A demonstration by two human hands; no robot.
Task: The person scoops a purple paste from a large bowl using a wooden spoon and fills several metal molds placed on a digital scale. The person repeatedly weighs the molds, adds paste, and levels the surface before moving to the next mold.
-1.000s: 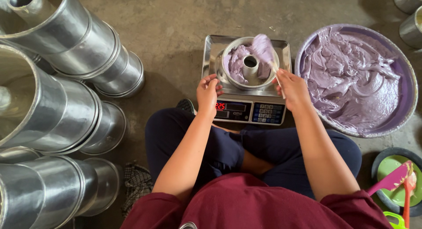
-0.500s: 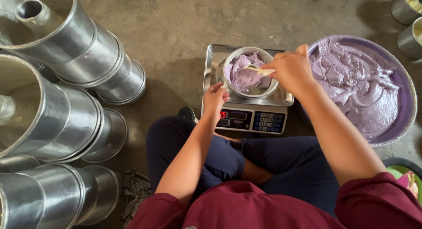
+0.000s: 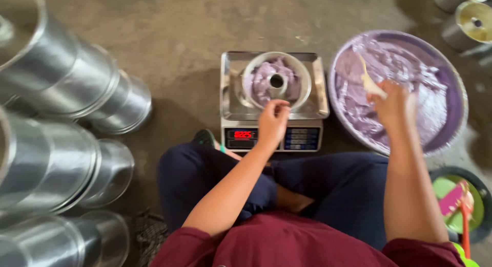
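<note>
A metal ring mould (image 3: 277, 80) partly filled with purple batter stands on the steel tray of a digital scale (image 3: 274, 136) in front of me. My left hand (image 3: 272, 122) rests at the near rim of the mould, fingers curled against it. My right hand (image 3: 392, 105) is closed on a pale spatula (image 3: 369, 78) and is over the wide basin of purple batter (image 3: 446, 77) to the right of the scale. The spatula blade dips into the batter.
Stacks of shiny metal moulds (image 3: 61, 123) lie on their sides along the left. Two more tins (image 3: 469, 18) stand at the top right. A dark bowl with green and pink tools (image 3: 458, 203) sits at the lower right. My crossed legs are below the scale.
My right hand has swung the spatula from over the mould on the scale to the big basin on the right. My left hand has moved up from the scale's front to the mould's rim.
</note>
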